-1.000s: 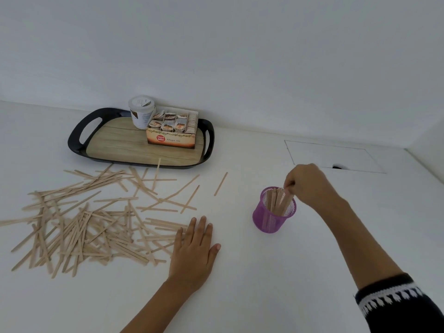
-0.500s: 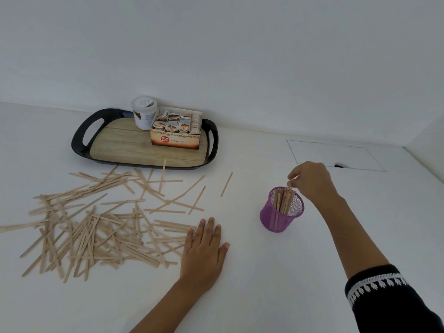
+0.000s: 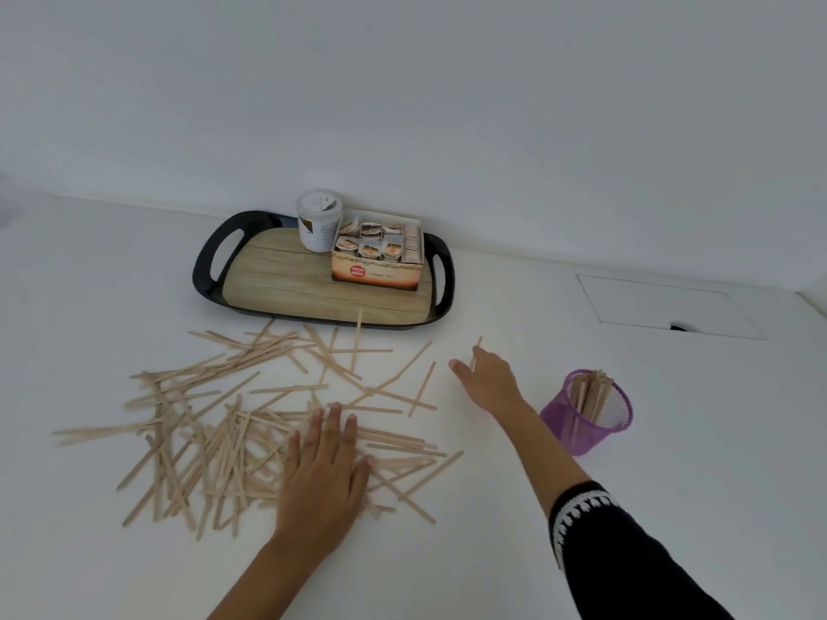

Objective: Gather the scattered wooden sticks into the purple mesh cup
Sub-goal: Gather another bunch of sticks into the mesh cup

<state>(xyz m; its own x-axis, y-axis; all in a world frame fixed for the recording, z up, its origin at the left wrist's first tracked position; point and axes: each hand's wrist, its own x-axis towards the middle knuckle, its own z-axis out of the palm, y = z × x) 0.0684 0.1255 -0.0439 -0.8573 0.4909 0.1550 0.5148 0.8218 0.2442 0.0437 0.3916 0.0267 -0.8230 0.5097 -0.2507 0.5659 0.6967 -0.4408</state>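
Many wooden sticks (image 3: 215, 422) lie scattered across the white table, left of centre. My left hand (image 3: 326, 472) rests flat, fingers straight, on the right part of that pile. My right hand (image 3: 488, 380) reaches across to a lone stick (image 3: 477, 347) lying apart from the pile; its fingertips touch the stick and the thumb points left. The stick's lower end is hidden under the fingers. The purple mesh cup (image 3: 588, 413) stands upright to the right of my right forearm, with several sticks upright in it.
A black tray with a wood-pattern floor (image 3: 286, 284) stands at the back against the wall, holding a white tub (image 3: 318, 226) and a box of tea sachets (image 3: 378, 257). One stick leans over the tray's front rim. A square hatch (image 3: 662, 304) is set in the table, back right.
My right hand left the cup without a stick and swung left to the lone stick. My left hand slid left onto the pile. The camera view shifted.
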